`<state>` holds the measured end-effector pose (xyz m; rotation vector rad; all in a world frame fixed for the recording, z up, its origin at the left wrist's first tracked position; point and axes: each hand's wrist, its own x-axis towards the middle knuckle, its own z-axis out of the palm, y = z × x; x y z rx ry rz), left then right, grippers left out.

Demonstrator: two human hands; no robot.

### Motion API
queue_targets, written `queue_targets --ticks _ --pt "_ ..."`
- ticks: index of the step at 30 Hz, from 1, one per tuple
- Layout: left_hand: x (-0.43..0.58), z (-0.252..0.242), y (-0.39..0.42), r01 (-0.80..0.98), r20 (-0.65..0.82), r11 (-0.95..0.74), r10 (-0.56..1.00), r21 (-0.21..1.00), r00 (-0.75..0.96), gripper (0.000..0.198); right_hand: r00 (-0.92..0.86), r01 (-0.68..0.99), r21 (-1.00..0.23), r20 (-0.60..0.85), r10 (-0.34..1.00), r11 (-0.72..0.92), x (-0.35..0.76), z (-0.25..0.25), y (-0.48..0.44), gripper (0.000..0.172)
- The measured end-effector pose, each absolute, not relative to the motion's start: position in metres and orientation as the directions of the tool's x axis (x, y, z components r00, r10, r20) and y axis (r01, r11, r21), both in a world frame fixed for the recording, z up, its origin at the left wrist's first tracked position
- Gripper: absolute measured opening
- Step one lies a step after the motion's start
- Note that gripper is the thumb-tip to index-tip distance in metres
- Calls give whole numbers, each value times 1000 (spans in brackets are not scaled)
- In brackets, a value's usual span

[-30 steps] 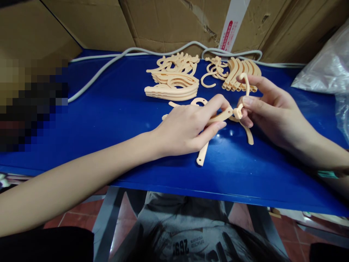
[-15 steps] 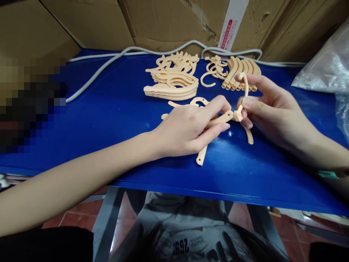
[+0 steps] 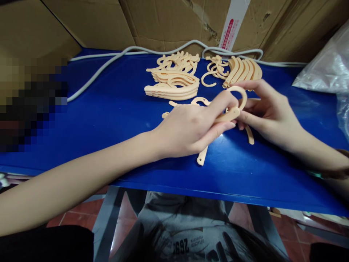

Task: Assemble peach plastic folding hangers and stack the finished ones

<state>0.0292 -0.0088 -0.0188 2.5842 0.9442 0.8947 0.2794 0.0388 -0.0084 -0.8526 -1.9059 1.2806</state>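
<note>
Left hand (image 3: 189,127) clamped on flat strip (image 3: 228,115), long axis pointing 2–3 o'clock; right hand (image 3: 269,114), just beside, clamped on hook (image 3: 244,97) at strip's tip, curve bulging toward 1 o'clock.

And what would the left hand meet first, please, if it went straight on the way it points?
Probably the hook in the right hand, at the end of the strip the left hand holds, though depth there is unclear.
</note>
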Motion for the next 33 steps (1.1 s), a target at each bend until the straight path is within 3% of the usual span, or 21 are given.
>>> queue_targets --ticks 4,7,10,14,15,19,28,33 --pt "29 -17 -11 525 474 -782 622 336 623 37 -451 87 -947 239 860 309 276 -3 36 52" --pt "29 -22 -5 513 448 -730 683 452 577 36 -307 42 -953 272 912 299 278 4 40 51" --pt "29 -27 1 477 416 -664 740 576 528 30 -281 25 -963 250 926 268 282 7 43 59" --pt "30 -25 0 473 397 -652 748 593 533 30 -326 69 -961 232 916 268 282 7 38 17" --pt "29 -24 -1 481 387 -650 749 588 539 31 -350 89 -958 226 909 272 281 6 36 15" --pt "28 -23 -2 501 367 -656 743 564 560 33 -428 128 -952 200 881 278 280 4 30 22" --pt "29 -25 -2 493 408 -671 735 554 542 42 -420 70 -974 168 892 216 281 2 34 17" --pt "30 -30 -3 467 474 -722 689 511 548 40 -464 30 -986 129 876 161 281 0 37 28"
